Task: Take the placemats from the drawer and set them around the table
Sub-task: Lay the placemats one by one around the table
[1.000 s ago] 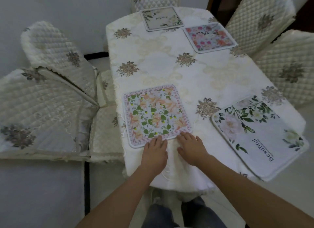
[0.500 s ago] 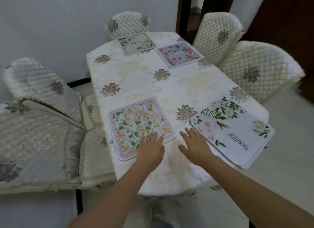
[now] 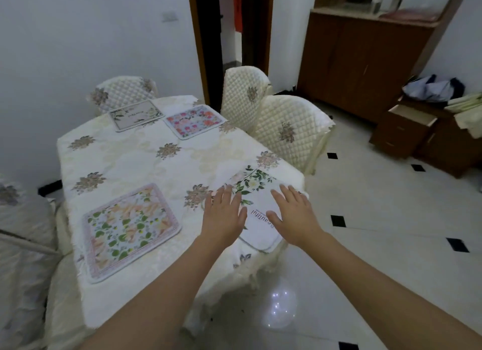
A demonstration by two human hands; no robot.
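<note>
Four placemats lie on the cloth-covered table (image 3: pixel 135 156). A white mat with green leaves and lettering (image 3: pixel 257 193) sits at the near right corner, its near edge hanging over the table edge. My left hand (image 3: pixel 224 216) and my right hand (image 3: pixel 293 214) are both over it, fingers straight and spread, holding nothing. A mat with orange and green flowers (image 3: pixel 130 227) lies at the near left. At the far end lie a pale mat with a dark border (image 3: pixel 135 115) and a pink flowered mat (image 3: pixel 195 121).
Quilted chairs (image 3: pixel 289 130) stand along the right side and at the far end (image 3: pixel 122 91); more covered chairs (image 3: pixel 23 219) are at the left. A wooden cabinet (image 3: pixel 365 60) and a low chest with an open drawer (image 3: pixel 409 120) stand at the right, across tiled floor.
Both hands left the orange and green mat and moved right onto the white leaf mat. The view rose and swung to the right, so the cabinet and the open drawer now show.
</note>
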